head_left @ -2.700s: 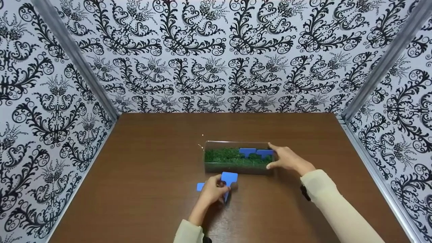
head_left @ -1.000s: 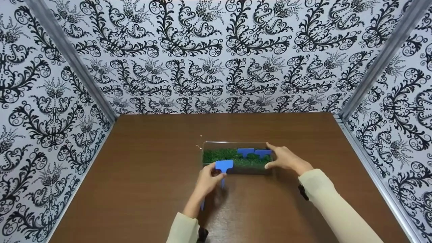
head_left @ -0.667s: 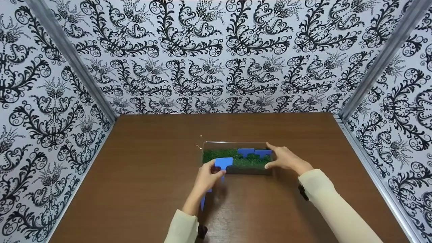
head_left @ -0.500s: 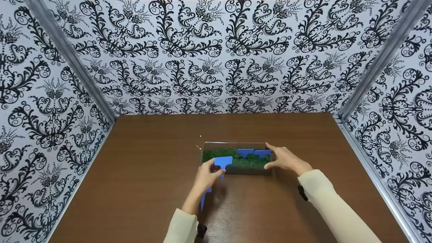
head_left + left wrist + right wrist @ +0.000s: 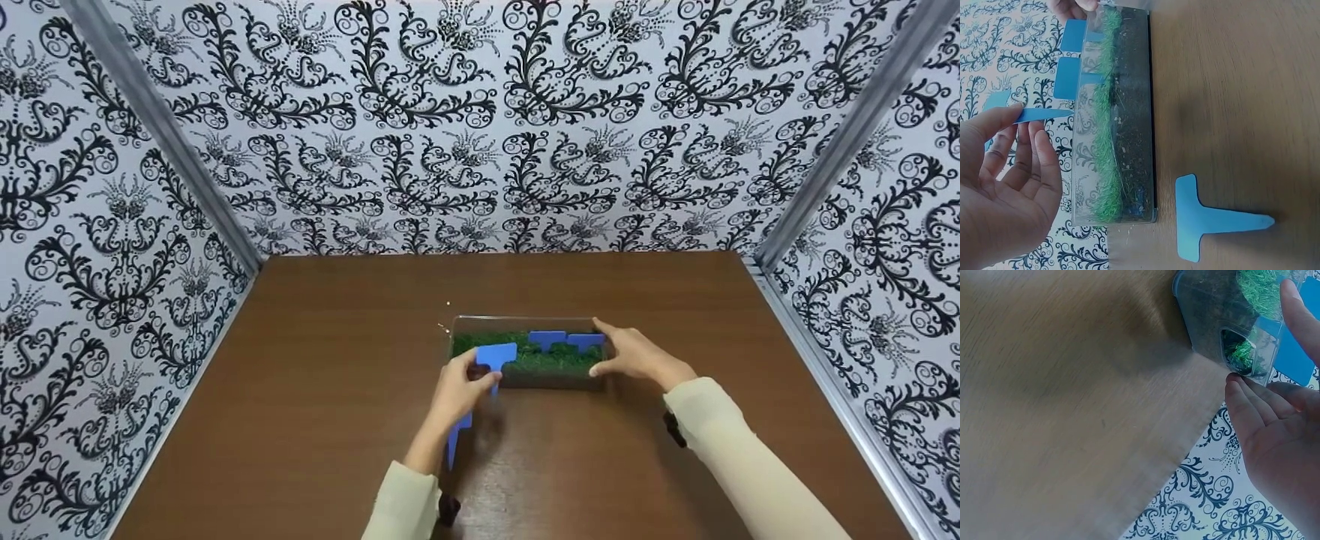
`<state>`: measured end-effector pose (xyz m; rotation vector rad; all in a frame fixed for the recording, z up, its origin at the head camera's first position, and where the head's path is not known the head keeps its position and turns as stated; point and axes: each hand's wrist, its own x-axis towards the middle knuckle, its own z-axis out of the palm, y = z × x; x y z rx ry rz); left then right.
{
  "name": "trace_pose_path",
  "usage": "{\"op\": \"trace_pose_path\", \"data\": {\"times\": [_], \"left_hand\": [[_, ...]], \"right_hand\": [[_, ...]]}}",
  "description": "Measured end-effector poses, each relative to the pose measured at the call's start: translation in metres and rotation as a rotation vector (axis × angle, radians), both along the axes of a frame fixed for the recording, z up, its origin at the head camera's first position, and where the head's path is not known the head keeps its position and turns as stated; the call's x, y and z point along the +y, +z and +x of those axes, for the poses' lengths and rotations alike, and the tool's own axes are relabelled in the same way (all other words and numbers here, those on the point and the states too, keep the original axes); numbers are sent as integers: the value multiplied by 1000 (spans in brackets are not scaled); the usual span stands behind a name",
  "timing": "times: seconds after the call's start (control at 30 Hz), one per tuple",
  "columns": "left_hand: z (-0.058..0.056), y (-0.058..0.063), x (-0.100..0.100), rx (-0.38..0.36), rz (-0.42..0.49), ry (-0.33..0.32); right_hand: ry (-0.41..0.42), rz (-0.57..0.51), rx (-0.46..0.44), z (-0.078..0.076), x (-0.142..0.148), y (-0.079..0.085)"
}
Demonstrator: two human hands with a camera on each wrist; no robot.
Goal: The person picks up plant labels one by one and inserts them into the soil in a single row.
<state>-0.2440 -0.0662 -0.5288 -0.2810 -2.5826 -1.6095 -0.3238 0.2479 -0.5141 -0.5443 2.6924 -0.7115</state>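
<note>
My left hand [image 5: 454, 391] pinches a blue T-shaped plant label [image 5: 498, 354] between thumb and fingers, pointed stem downward. In the left wrist view the tip of this label [image 5: 1044, 115] is right at the rim of a clear planter box [image 5: 1139, 84] holding dark soil and green grass [image 5: 1107, 126]. My right hand [image 5: 637, 355] grips the box's right end, thumb on the near side and fingers at the far corner. Two more blue labels, one [image 5: 547, 339] beside the other [image 5: 586, 342], stand upright in the grass at the right.
Another blue plant label [image 5: 1196, 219] lies flat on the brown wooden table [image 5: 337, 390], in front of the box and partly under my left forearm in the head view. Patterned black-and-white walls [image 5: 465, 150] enclose the back and sides. Small light specks lie left of the box.
My left hand has lifted the plant label from low over the table, turned it stem down and brought it forward to the box's near rim. My right hand stays on the box.
</note>
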Motion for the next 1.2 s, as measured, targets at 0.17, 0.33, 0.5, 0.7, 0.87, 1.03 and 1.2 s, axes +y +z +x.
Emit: {"op": "trace_pose_path", "data": {"times": [0.17, 0.33, 0.5, 0.7, 0.87, 1.03, 1.2], "left_hand": [[-1, 2, -1, 9, 8, -5], [-2, 5, -2, 22, 15, -15], [-3, 6, -3, 32, 9, -21], [-4, 7, -4, 36, -2, -15], [-7, 9, -4, 41, -2, -1], [-9, 11, -5, 51, 5, 5], [-11, 11, -6, 58, -4, 4]], "right_hand": [[-1, -7, -7, 0, -1, 0], [-2, -6, -12, 1, -1, 2], [-5, -5, -14, 2, 0, 1], [-18, -28, -34, 2, 0, 1], [-16, -21, -42, 2, 0, 2], [-18, -5, -34, 2, -1, 3], [-10, 7, -19, 0, -1, 2]]}}
